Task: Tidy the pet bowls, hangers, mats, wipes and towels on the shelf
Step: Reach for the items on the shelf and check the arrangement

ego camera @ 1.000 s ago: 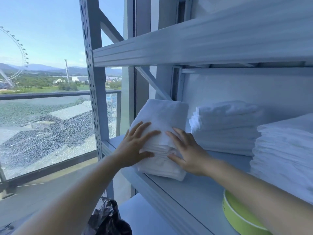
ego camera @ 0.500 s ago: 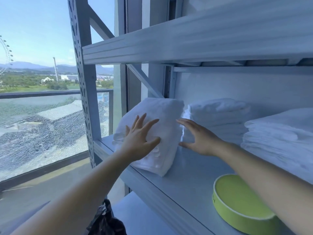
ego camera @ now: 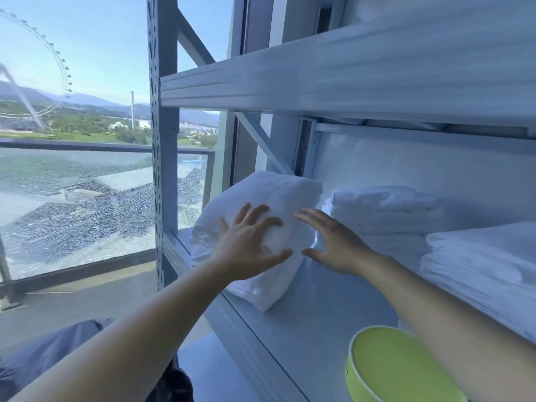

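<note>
You face a pale metal shelf [ego camera: 304,323] beside a tall window [ego camera: 87,82]; outside it, the balcony glass is shattered. At the shelf's left end a folded towel pile [ego camera: 278,192] leans tilted. Your left hand [ego camera: 246,250] presses flat on its front, fingers spread. Your right hand [ego camera: 339,248] is straight-fingered at its right edge, gripping nothing. Rightward sit a middle stack [ego camera: 383,210] and a near stack [ego camera: 478,265]. A green bowl [ego camera: 388,369] sits beside your right forearm.
</note>
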### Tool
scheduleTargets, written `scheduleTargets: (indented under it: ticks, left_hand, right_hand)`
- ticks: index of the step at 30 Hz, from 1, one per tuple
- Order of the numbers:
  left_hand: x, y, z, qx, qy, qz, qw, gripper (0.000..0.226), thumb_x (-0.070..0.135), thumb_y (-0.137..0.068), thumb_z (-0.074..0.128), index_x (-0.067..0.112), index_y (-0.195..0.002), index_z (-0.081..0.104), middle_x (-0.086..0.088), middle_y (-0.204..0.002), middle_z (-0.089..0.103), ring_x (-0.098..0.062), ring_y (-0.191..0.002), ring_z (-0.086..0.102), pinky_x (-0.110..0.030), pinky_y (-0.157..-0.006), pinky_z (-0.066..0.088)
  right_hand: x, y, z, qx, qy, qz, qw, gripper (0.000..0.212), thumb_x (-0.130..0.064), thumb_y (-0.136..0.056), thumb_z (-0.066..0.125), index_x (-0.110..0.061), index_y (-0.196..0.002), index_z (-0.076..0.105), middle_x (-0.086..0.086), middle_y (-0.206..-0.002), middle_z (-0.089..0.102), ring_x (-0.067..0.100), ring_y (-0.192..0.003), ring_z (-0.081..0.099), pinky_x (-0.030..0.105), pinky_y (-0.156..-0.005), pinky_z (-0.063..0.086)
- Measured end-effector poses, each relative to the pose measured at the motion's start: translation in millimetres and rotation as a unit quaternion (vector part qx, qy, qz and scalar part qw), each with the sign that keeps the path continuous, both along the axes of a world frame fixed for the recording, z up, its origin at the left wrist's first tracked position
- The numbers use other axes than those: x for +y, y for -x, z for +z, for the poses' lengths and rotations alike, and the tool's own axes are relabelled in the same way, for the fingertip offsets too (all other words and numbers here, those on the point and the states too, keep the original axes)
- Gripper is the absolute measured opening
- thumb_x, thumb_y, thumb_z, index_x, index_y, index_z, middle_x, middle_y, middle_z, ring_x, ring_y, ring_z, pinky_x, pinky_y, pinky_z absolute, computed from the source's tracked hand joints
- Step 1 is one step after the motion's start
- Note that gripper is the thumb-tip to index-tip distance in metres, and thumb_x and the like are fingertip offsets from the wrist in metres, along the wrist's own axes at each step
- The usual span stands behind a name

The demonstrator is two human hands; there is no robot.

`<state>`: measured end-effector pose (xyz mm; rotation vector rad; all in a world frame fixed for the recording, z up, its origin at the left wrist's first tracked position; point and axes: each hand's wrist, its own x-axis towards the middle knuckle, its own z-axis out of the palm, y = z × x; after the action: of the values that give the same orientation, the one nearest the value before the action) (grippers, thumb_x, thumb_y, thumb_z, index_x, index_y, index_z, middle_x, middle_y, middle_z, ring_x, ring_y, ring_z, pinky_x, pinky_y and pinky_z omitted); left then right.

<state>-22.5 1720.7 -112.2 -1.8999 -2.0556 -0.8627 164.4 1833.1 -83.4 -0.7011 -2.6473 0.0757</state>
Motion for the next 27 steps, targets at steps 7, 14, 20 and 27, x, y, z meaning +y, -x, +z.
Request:
scheduleTargets:
  ticks: [7,14,20,27]
  left_hand:
    - [7.2,6.6,-11.6,0.059,0.001,0.025,0.998,0.076,0.052,-0.064,0.071,0.041,-0.131,0.036,0.012,-0.151,0.017,-0.02,-0.145,-0.001,-0.067,-0.108,0.011]
    - [8.9,41.4,-10.2,0.07,-0.004,-0.024,0.997,0.079,0.046,-0.059,0.076,0.049,-0.123,0.03,0.013,-0.15,0.025,-0.019,-0.145,0.009,-0.055,-0.105,0.03]
    - [9.8,91.0,-1.3,0.055,0.021,-0.033,0.998,0.076,0.03,-0.065,0.081,0.041,-0.128,0.039,0.011,-0.153,0.021,-0.02,-0.144,0.014,-0.045,-0.112,0.027]
    - [14.8,84.8,10.8,0.029,-0.015,-0.009,0.999,0.068,0.051,-0.067,0.064,0.029,-0.128,0.044,0.001,-0.145,0.035,-0.022,-0.134,0.032,-0.039,-0.108,0.031]
  right_hand:
    - [20.4,11.8,-0.3,-0.001,-0.031,0.02,0.999,0.085,-0.038,-0.083,0.067,-0.039,-0.148,0.012,-0.019,-0.156,0.005,0.004,-0.143,0.011,0.027,-0.111,0.026]
    - [31.2,38.6,-1.9,-0.04,-0.048,0.041,0.997,0.09,-0.042,-0.082,0.068,-0.035,-0.149,0.008,-0.015,-0.158,0.001,0.007,-0.145,0.001,0.031,-0.118,0.013]
    - [33.0,45.4,-2.8,-0.088,-0.094,0.05,0.99,0.088,-0.043,-0.081,0.067,-0.036,-0.149,0.011,-0.014,-0.158,0.002,0.007,-0.144,0.004,0.025,-0.117,0.01]
    - [36.3,58.4,12.8,-0.043,-0.122,0.028,0.991,0.084,-0.046,-0.081,0.067,-0.032,-0.148,0.019,-0.007,-0.158,0.005,0.014,-0.145,0.005,0.031,-0.118,0.01]
